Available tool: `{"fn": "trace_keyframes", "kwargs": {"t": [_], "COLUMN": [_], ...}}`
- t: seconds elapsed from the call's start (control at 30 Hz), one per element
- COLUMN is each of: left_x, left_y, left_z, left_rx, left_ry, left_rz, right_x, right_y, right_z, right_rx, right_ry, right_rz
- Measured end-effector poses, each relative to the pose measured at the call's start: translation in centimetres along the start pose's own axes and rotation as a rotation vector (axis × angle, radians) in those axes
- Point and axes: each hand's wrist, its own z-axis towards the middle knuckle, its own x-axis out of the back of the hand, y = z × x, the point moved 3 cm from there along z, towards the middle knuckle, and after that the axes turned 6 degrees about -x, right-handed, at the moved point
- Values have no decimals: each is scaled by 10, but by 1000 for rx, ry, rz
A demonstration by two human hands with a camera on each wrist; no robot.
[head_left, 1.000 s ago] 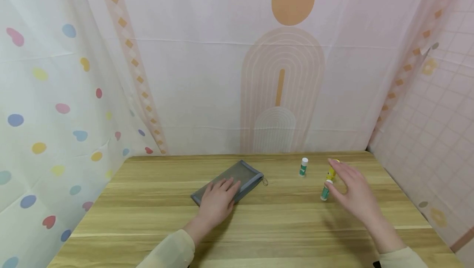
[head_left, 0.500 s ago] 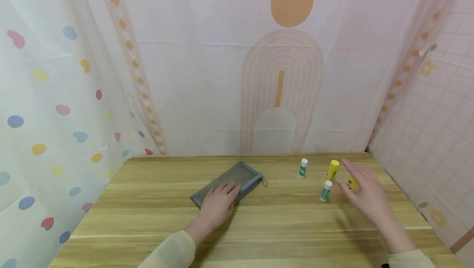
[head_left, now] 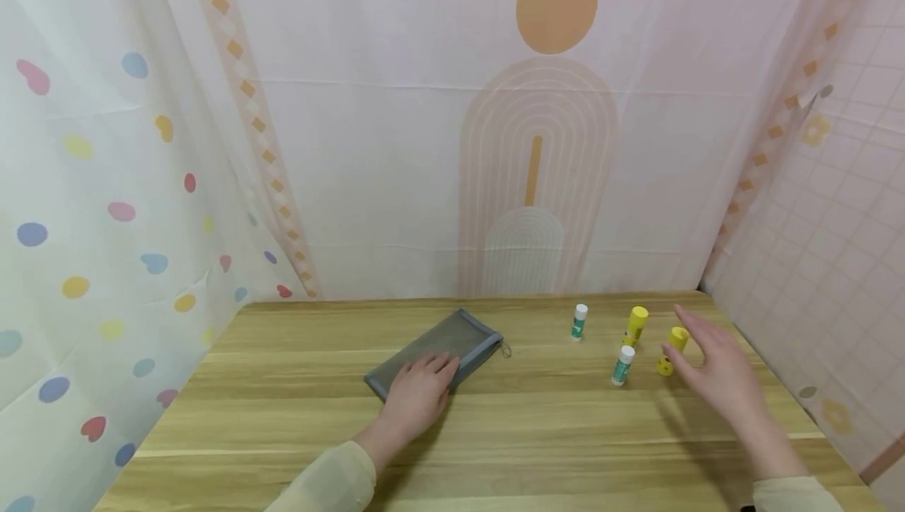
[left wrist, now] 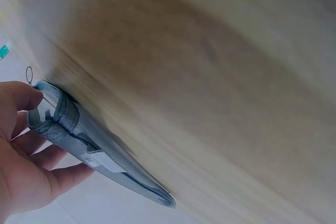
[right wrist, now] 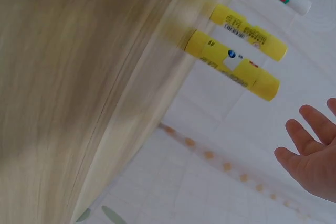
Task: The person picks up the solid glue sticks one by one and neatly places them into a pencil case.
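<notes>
My left hand (head_left: 419, 394) rests on a grey mesh zip pouch (head_left: 452, 339) lying on the table, fingers over its top and thumb at its near side. In the left wrist view the pouch (left wrist: 100, 150) shows its edge, with a pale tag and a ring at one end. To the right, my right hand (head_left: 723, 374) is held beside a yellow glue stick (head_left: 676, 343), fingers apart and holding nothing. Another yellow glue stick (head_left: 636, 326) stands behind it. Two green glue sticks with white caps, a nearer one (head_left: 622, 366) and a farther one (head_left: 579, 323), stand upright to the left.
The wooden table (head_left: 523, 433) ends at a patterned curtain (head_left: 396, 182) behind. A dotted curtain (head_left: 141, 206) hangs on the left and a checked one (head_left: 834, 245) on the right.
My right hand has moved to the right, uncovering both yellow glue sticks, which now stand fully in view. My left hand stays on the pouch.
</notes>
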Motion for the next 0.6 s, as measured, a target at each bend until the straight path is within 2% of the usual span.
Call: {"fn": "trace_keyframes", "kwargs": {"t": [0.6], "left_x": [-2], "left_y": [-1], "left_z": [1], "left_rx": [51], "left_ry": [-52], "left_rz": [-44], "right_x": [5], "right_y": [21], "right_z": [-3], "right_rx": [-162], "right_ry": [-58], "right_rz": [-8]}}
